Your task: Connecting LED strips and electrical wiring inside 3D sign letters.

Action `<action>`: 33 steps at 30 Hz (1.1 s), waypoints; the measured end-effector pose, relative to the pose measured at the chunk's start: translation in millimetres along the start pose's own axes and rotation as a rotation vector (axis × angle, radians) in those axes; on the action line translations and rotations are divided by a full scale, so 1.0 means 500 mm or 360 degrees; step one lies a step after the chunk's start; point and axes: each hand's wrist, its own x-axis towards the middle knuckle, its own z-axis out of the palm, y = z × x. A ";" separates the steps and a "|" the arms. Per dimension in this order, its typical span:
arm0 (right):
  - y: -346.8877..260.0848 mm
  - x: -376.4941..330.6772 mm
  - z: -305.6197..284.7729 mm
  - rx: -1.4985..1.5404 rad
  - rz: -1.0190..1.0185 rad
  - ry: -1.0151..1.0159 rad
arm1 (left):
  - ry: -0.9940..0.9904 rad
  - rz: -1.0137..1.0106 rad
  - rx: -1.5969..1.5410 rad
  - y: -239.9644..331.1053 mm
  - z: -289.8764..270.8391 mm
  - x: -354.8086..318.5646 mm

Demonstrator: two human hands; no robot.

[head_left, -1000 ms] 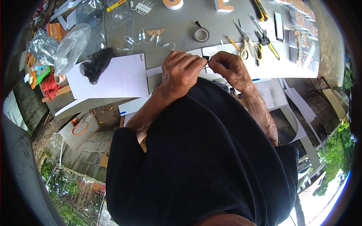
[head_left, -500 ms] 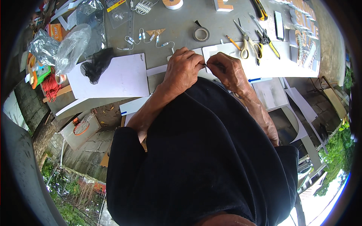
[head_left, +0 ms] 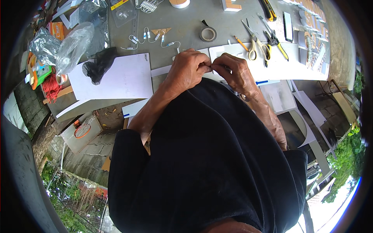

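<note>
Fingertips of my left hand (head_left: 190, 66) and my right hand (head_left: 234, 71) meet in a pinch at the table's near edge. Whatever sits between them is too small to make out. Beneath and beyond my hands lies a white board (head_left: 227, 51). A string of small white light modules on thin wire (head_left: 149, 39) trails across the table toward my left hand. Past my hands stands a roll of dark tape (head_left: 208, 34). To the right of it are a pencil (head_left: 241, 43), cream-handled scissors (head_left: 254, 46) and yellow-and-black wire pliers (head_left: 276, 44).
A white sheet (head_left: 128, 75) with crumpled black mesh (head_left: 100, 68) lies at left, beside clear plastic bags (head_left: 75, 46) and red cord (head_left: 52, 88). A yellow utility knife (head_left: 268, 9), a phone (head_left: 288, 26) and cut-out letters (head_left: 312, 19) are at the far right.
My hands stay together at nearly the same spot, and the fingertips have drawn closer. The small dark bit seen between them before is now hidden.
</note>
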 end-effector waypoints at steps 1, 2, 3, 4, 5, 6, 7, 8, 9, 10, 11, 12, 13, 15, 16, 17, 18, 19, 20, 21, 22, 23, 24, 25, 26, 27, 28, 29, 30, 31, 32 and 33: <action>0.007 -0.001 -0.002 -0.0002 0.0000 -0.0001 | 0.0001 0.0001 -0.0002 0.000 -0.007 0.001; 0.016 -0.002 -0.003 0.0111 0.0108 -0.0023 | -0.0097 -0.0119 -0.0152 -0.001 -0.018 0.001; 0.019 -0.003 -0.006 0.0224 0.0215 -0.0045 | -0.0196 -0.0239 -0.0302 -0.004 -0.025 0.002; 0.016 -0.004 -0.015 0.0257 0.0370 -0.0148 | -0.0198 -0.0238 -0.0304 -0.007 -0.025 0.002; 0.017 -0.005 -0.015 0.0257 0.0369 -0.0150 | -0.0197 -0.0269 -0.0413 -0.010 -0.023 0.001; 0.018 -0.005 -0.015 0.0298 0.0365 -0.0159 | -0.0196 -0.0299 -0.0521 -0.011 -0.023 0.000; 0.019 -0.006 -0.015 0.0339 0.0360 -0.0167 | -0.0195 -0.0300 -0.0523 -0.010 -0.025 0.000; 0.014 -0.003 -0.018 0.0338 0.0362 -0.0167 | -0.0247 -0.0346 -0.0525 -0.008 -0.030 0.002; 0.004 0.001 -0.025 0.0363 0.0456 -0.0219 | -0.0300 -0.0392 -0.0528 -0.008 -0.032 0.002; -0.002 0.004 -0.028 0.0387 0.0550 -0.0271 | -0.0300 -0.0392 -0.0531 -0.009 -0.032 0.002; -0.003 0.006 -0.028 0.0386 0.0551 -0.0271 | -0.0309 -0.0421 -0.0512 -0.010 -0.032 0.002; -0.003 0.007 -0.028 0.0484 0.0622 -0.0307 | -0.0317 -0.0451 -0.0494 -0.011 -0.032 0.003; -0.004 0.009 -0.028 0.0583 0.0692 -0.0343 | -0.0317 -0.0451 -0.0495 -0.010 -0.031 0.003; -0.010 0.016 -0.027 0.0517 0.0693 -0.0359 | -0.0269 -0.0456 -0.0506 -0.007 -0.030 0.003; -0.012 0.018 -0.027 0.0452 0.0691 -0.0373 | -0.0269 -0.0457 -0.0507 -0.007 -0.031 0.003; -0.008 0.018 -0.025 0.0451 0.0690 -0.0376 | -0.0282 -0.0477 -0.0484 -0.007 -0.031 0.003; -0.001 0.017 -0.020 0.0424 0.0563 -0.0361 | -0.0295 -0.0497 -0.0460 -0.007 -0.032 0.003; 0.003 0.017 -0.018 0.0397 0.0435 -0.0346 | -0.0292 -0.0498 -0.0459 -0.009 -0.031 0.003; 0.001 0.018 -0.019 0.0397 0.0435 -0.0347 | -0.0297 -0.0459 -0.0475 -0.013 -0.030 0.003; -0.002 0.019 -0.022 0.0453 0.0482 -0.0385 | -0.0301 -0.0419 -0.0490 -0.015 -0.029 0.004; -0.004 0.019 -0.023 0.0509 0.0529 -0.0423 | -0.0300 -0.0421 -0.0490 -0.018 -0.033 0.005; 0.001 0.019 -0.025 0.0508 0.0529 -0.0422 | -0.0353 -0.0500 -0.0610 -0.021 -0.040 0.006; 0.011 0.017 -0.026 0.0661 0.0590 -0.0443 | -0.0405 -0.0580 -0.0729 -0.024 -0.045 0.008; 0.017 0.016 -0.026 0.0815 0.0650 -0.0463 | -0.0405 -0.0579 -0.0730 -0.030 -0.043 0.009; 0.018 0.014 -0.023 0.0815 0.0650 -0.0466 | -0.0384 -0.0648 -0.0965 -0.036 -0.039 0.007; 0.019 0.012 -0.021 0.0706 0.0416 -0.0367 | -0.0360 -0.0715 -0.1200 -0.040 -0.037 0.006; 0.017 0.010 -0.019 0.0596 0.0184 -0.0268 | -0.0358 -0.0716 -0.1201 -0.042 -0.039 0.006; 0.005 0.010 -0.025 0.0596 0.0185 -0.0271 | -0.0381 -0.0757 -0.1262 -0.042 -0.041 0.007; -0.017 0.014 -0.035 0.0500 0.0259 -0.0301 | -0.0398 -0.0799 -0.1319 -0.043 -0.043 0.007; -0.027 0.017 -0.040 0.0404 0.0333 -0.0331 | -0.0390 -0.0802 -0.1317 -0.044 -0.042 0.006; -0.026 0.018 -0.040 0.0402 0.0331 -0.0334 | -0.0438 -0.0819 -0.1311 -0.044 -0.041 0.009; -0.022 0.016 -0.038 0.0323 0.0188 -0.0328 | -0.0486 -0.0836 -0.1304 -0.044 -0.040 0.010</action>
